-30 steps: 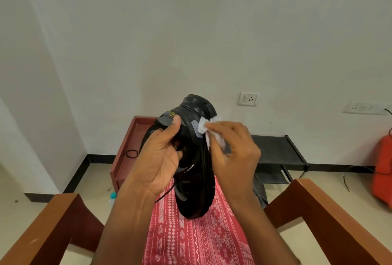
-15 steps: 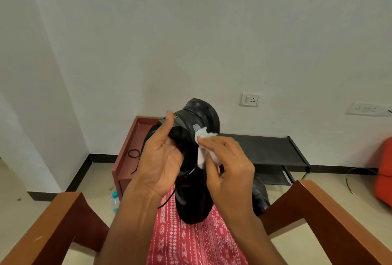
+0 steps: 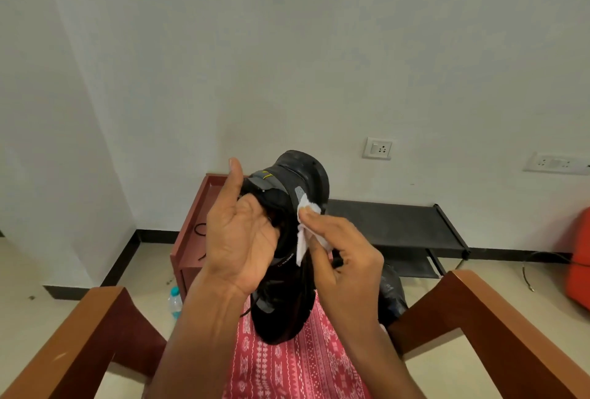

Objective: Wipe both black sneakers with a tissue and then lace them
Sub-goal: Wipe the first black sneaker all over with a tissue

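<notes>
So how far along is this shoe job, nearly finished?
Nothing looks finished. Right now the left hand holds one black sneaker heel-up while the right hand presses a white tissue against its heel side. Left to do: the other sneaker, not clearly in view, and lacing; one black lace lies on the red-brown table.

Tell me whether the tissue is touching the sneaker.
Touching: the head view shows the right hand pinching the tissue against the side of the sneaker.

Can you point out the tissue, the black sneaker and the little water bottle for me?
tissue (image 3: 311, 205), head view: the white wad pressed against the sneaker.
black sneaker (image 3: 301, 167), head view: its raised rounded end.
water bottle (image 3: 175, 304), head view: its clear body, on the floor.
</notes>
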The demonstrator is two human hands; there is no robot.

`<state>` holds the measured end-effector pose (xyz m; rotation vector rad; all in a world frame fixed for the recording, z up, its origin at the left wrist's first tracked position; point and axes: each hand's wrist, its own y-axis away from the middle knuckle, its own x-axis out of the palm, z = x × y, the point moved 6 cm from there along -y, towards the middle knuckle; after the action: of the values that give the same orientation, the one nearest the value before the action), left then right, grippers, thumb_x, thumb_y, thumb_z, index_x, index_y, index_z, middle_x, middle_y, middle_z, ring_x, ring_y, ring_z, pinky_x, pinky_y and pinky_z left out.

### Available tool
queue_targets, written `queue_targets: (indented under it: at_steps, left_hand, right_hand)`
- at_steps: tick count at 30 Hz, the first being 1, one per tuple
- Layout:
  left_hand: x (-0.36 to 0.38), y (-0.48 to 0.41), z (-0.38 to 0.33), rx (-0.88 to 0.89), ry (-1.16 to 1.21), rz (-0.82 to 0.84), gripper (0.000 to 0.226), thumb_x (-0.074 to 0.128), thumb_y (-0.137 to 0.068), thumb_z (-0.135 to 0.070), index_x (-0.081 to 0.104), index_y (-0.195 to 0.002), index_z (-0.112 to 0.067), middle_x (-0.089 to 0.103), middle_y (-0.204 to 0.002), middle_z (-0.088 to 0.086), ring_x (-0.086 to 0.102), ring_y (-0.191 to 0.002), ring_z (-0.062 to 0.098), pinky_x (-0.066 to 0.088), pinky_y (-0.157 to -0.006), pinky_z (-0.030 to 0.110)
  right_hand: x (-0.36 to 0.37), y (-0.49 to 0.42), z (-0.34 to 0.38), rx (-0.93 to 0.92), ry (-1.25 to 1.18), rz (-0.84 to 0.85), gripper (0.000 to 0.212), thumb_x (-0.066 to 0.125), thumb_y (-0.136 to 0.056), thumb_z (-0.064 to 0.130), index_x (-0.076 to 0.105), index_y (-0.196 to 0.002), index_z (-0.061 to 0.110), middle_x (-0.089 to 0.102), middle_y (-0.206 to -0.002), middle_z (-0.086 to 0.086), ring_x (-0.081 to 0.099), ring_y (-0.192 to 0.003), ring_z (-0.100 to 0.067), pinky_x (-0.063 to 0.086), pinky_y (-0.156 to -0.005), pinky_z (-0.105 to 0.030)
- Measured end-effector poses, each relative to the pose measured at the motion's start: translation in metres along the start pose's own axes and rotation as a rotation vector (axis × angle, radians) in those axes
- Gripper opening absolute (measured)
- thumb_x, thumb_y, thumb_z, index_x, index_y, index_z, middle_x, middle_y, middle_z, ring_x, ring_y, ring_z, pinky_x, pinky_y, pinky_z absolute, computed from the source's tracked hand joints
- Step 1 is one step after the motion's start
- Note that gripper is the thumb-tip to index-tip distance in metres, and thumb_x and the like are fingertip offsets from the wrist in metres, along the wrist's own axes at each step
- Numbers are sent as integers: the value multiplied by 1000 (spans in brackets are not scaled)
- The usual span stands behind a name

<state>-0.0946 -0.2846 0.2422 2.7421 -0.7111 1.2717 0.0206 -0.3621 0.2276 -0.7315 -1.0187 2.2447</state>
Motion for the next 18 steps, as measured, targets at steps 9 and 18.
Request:
queue_targets:
  at_steps: [9, 18]
  left_hand:
    - [8, 3, 1, -9, 70, -1, 74, 53, -92, -61, 55, -125, 4, 54, -116, 20, 49, -125, 30, 34, -118, 41]
    - [-3, -1, -1, 8, 9, 14, 92, 34, -93, -73, 56, -135, 6, 51, -145, 26, 45, -139, 37, 24, -121, 51]
  right_hand:
    - [18, -35, 38, -167, 20, 34, 28, 73, -87, -5, 76, -110, 10, 74, -111, 3, 63, -111, -16, 51, -95, -33]
    - [5, 10, 11, -117, 76, 0, 34, 77, -80, -10, 76, -109, 9, 71, -110, 2, 66, -107, -14, 56, -86, -37]
